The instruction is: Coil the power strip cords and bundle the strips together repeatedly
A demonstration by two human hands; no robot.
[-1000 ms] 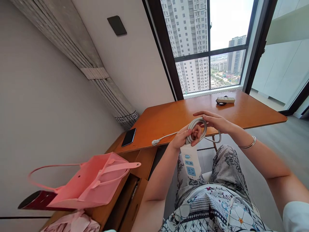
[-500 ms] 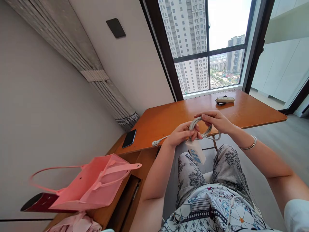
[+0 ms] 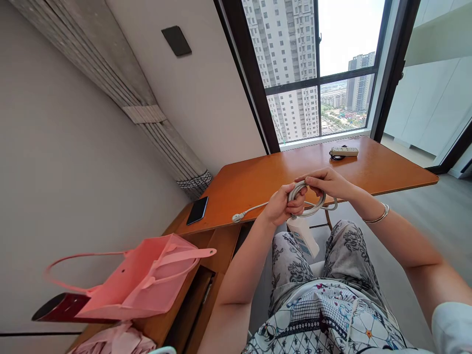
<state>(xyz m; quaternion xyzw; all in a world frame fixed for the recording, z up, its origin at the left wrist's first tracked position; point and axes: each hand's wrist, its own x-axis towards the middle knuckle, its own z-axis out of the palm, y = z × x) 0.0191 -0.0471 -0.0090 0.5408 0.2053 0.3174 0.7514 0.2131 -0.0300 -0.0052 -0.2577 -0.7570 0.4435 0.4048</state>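
I sit at a wooden desk [image 3: 258, 179]. A white power strip [image 3: 303, 237] hangs below my left hand [image 3: 282, 204], which is closed around the coiled grey-white cable [image 3: 313, 209] at the strip's top end. My right hand [image 3: 326, 182] is closed too, pinching the top of the coil from the right. The loose end of the cable runs left across the desk edge to its plug [image 3: 238, 216]. A metal bangle sits on my right wrist.
A black phone [image 3: 197, 210] lies on the desk's left side. A second power strip [image 3: 344, 151] with a dark cord rests by the window. A pink tote bag [image 3: 140, 278] stands on a lower shelf at left, above pink fabric. Curtain and wall at left.
Over the last second my right hand closed down onto the coil. The power strip turned so its socket face points away and swung slightly toward the desk.
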